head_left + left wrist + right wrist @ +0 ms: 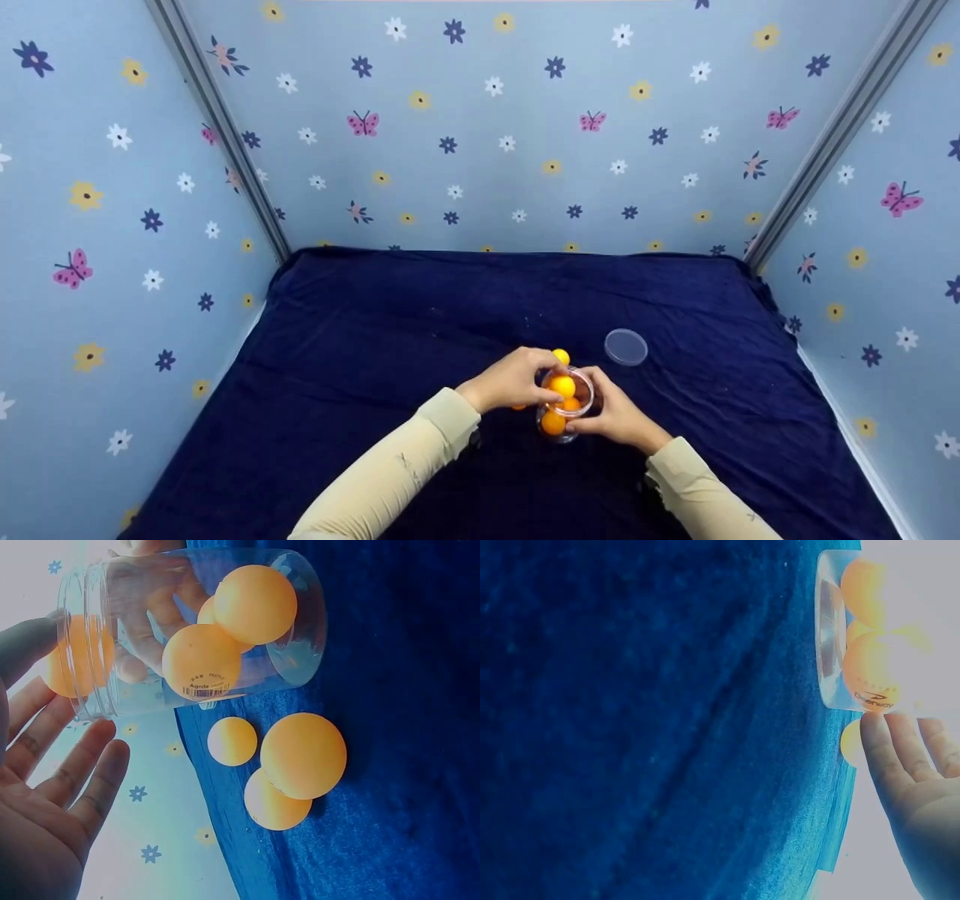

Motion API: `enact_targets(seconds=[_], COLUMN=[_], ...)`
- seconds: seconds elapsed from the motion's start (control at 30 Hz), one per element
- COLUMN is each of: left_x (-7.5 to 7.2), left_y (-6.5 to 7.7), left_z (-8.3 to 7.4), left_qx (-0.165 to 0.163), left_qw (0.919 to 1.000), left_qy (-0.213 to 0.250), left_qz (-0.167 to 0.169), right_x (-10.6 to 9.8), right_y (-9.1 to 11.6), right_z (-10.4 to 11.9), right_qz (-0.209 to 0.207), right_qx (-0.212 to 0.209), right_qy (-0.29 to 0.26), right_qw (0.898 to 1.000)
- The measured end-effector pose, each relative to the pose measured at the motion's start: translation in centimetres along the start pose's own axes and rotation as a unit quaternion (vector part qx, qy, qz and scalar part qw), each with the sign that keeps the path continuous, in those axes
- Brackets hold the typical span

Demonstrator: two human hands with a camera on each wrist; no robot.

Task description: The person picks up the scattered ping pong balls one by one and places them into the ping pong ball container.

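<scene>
A clear plastic jar (564, 433) with orange table tennis balls inside is held in my right hand (619, 412), fingers and thumb around its side. In the left wrist view the jar (142, 694) has several balls near its bottom, one ball (201, 660) with printing facing the camera. My left hand (514, 381) is at the jar's mouth and pinches a table tennis ball (81, 656) there between thumb and fingers. The right wrist view shows the right hand (922, 780) with fingertips against the jar's wall; glare washes out the upper part.
A clear round lid (625, 347) lies on the dark blue cloth (420, 322), behind and right of the jar. Loose balls lie on the cloth by the jar, among them one ball (304, 756) close to two others. Flowered walls (495, 135) enclose the back and sides.
</scene>
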State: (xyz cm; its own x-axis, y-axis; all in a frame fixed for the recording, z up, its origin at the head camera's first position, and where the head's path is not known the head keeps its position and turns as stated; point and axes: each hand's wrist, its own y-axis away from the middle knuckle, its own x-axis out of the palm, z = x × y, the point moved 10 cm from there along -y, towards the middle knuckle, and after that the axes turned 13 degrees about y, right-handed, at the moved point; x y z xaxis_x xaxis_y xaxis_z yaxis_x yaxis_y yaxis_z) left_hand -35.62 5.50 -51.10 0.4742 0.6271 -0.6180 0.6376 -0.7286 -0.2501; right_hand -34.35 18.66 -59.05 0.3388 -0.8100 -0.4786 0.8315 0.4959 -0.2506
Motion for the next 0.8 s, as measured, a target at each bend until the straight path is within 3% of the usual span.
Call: enact_targets(seconds=[0.33,0.8], left_x=[0.29,-0.38], left_y=[-0.04,0.04], left_z=[0.37,0.27], left_qx=[-0.01,0.014], left_qw=[0.9999,0.9997], left_qy=[0.006,0.02], left_qz=[0.008,-0.003], right_x=[-0.08,-0.02], right_y=[0.09,0.1], right_z=[-0.26,-0.33], right_qz=[0.0,0.007], right_qx=[0.012,0.021], right_qy=[0.012,0.004], right_qw=[1.0,1.0])
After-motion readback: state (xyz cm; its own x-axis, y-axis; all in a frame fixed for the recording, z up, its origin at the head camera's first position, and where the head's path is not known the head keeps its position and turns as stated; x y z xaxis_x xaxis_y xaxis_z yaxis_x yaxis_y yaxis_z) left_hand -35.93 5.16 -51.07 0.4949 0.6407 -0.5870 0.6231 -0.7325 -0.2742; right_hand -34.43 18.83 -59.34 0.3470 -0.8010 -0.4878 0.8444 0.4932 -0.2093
